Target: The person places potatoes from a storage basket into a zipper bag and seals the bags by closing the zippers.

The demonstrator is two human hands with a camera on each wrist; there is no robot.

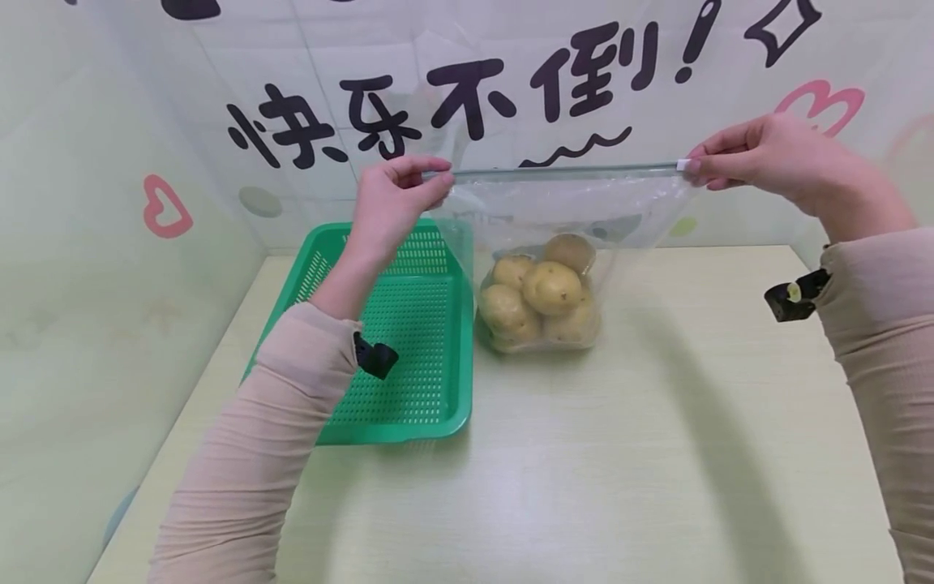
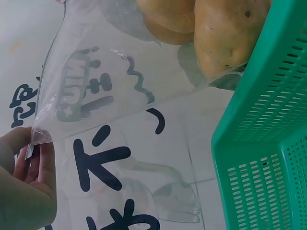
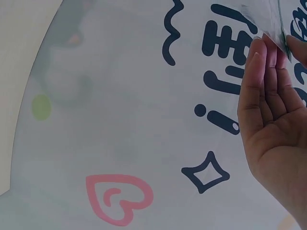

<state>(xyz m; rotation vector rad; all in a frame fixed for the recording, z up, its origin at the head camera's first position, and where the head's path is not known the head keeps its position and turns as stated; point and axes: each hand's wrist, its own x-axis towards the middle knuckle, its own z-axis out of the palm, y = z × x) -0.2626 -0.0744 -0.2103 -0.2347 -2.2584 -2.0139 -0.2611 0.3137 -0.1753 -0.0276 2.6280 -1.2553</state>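
A clear zip bag [image 1: 642, 215] is stretched by its top edge between the two hands. Several potatoes [image 1: 552, 288] fill the bottom of it, low over the table. At the bag's left top corner, my left hand [image 1: 394, 195] pinches the edge between thumb and fingers; the left wrist view shows the corner of the bag [image 2: 96, 86] in that grip. My right hand [image 1: 773, 162] pinches the opposite corner, beside a small white slider [image 1: 683, 165] on the zip strip. The zip line runs nearly straight and level from hand to hand.
A green slotted basket [image 1: 461, 397] stands to the left of the bag, partly under the left forearm. The pale wooden table [image 1: 584, 470] meets a white printed backdrop [image 1: 730, 211] with dark characters and pink hearts behind it.
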